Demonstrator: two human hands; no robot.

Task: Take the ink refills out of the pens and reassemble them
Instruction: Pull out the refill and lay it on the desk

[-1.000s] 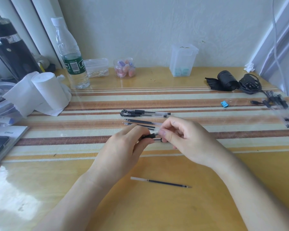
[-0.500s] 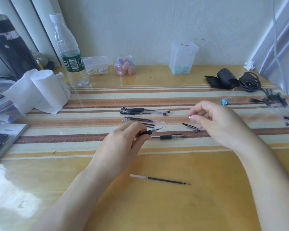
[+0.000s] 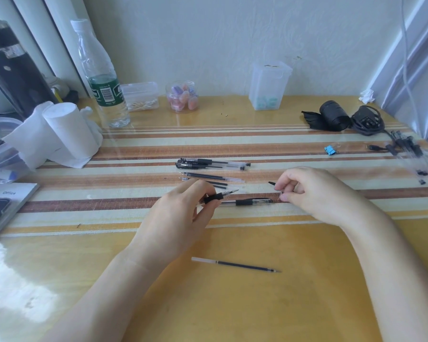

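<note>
Down onto the surface [image 3: 232,307] has come the right hand [image 3: 316,193], its curled fingers now pinching a small black cap [image 3: 271,183]. Nearest, a loose refill [image 3: 235,264] lies left-right, tip pointing right. Beyond it, the left hand [image 3: 176,218] grips an uncapped pen [image 3: 214,197], tip aimed right and slightly far. A second pen [image 3: 247,201] lies left-right between the hands; more pens [image 3: 213,163] lie farther off.

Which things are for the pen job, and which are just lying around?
For the job: uncapped pen in left hand, cap in right hand, capped pen, loose refill, spare pens.
Lying about: bottle, paper roll, blue clip, cable, jar.
</note>
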